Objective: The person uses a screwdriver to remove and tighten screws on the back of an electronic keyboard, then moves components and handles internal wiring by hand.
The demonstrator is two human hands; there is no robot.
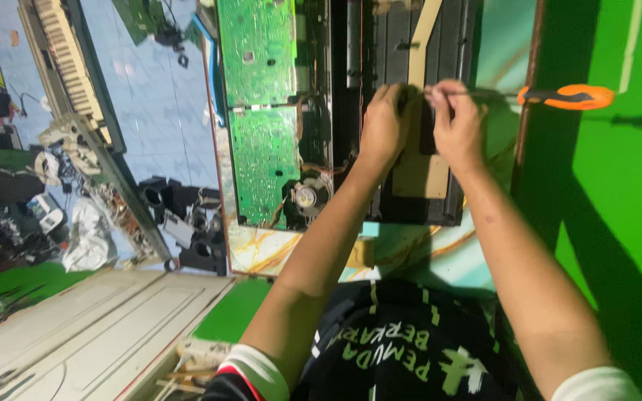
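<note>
While right hand (456,122) fingers pinch screwdriver (551,96), left hand (384,122) fingers curl on black chassis (440,200).

Green wall (626,223), piano keyboard (68,56), black speakers (187,223), white door panel (91,327)

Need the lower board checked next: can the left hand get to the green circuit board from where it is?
Probably yes. The left hand rests on the black frame just beside the green circuit board, with nothing lying over the board. The right hand holds the screwdriver on the other side.
</note>
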